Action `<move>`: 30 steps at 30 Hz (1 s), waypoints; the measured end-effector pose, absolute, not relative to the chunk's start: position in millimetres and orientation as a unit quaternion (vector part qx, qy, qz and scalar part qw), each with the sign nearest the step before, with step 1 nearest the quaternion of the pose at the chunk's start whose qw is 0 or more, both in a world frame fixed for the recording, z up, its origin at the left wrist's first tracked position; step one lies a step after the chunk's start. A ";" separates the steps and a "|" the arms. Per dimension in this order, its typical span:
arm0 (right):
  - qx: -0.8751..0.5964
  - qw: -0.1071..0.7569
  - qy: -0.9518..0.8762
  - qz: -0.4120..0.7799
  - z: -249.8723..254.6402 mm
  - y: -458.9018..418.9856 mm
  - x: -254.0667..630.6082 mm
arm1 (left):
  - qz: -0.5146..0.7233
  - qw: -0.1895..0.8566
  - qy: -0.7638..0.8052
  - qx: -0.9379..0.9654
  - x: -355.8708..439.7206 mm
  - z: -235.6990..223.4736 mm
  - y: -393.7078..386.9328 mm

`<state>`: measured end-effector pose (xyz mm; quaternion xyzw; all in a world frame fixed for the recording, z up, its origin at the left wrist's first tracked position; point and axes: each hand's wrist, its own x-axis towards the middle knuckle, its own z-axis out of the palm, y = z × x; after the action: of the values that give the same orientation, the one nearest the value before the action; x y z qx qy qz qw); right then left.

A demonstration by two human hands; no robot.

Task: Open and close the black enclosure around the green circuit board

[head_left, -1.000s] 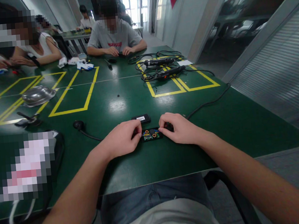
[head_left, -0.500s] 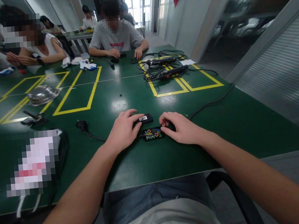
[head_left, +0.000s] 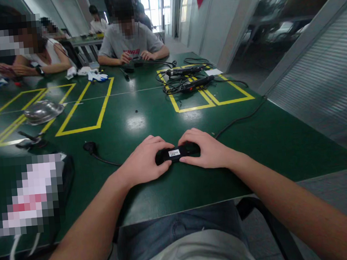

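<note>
A black power adapter [head_left: 174,153] with a white label on its cover lies on the green table in front of me. My left hand [head_left: 148,159] grips its left end, thumb on the near side and fingers on the far side. At the right end, my right hand [head_left: 204,148] pinches it the same way. The cover now sits over the circuit board, which is hidden. A black cord with a plug [head_left: 90,148] runs out to the left from under my left hand. Another black cable [head_left: 239,120] leads off to the right.
Two electric screwdrivers [head_left: 198,83] with tangled cords lie in yellow-taped boxes at the back right. A metal bowl [head_left: 43,112] and a dark tool [head_left: 31,139] are on the left, near a pixelated box-like thing [head_left: 33,195]. Across the table a person [head_left: 131,40] handles a dark object.
My left hand picked up the labelled cover from behind the open housing and brought it down over the circuit board. My right hand stayed by the right end and now grips it too.
</note>
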<state>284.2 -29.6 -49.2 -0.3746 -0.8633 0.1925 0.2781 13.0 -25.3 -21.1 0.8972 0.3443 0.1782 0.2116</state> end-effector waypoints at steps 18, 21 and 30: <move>-0.385 0.270 -0.863 0.186 -51.3 -28.4 282.2 | 0.146 0.186 0.375 0.896 14.3 -24.6 -25.5; -0.388 0.267 -0.862 0.185 -52.4 -27.8 282.2 | 0.148 0.181 0.375 0.897 14.6 -25.2 -25.3; -0.390 0.271 -0.859 0.192 -51.3 -28.3 283.7 | 0.151 0.184 0.372 0.897 16.0 -25.9 -25.3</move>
<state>283.7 -28.3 -51.3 -0.3904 -0.8585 0.1924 0.2711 16.0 -25.3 -25.9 0.8973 0.3716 0.1508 0.1844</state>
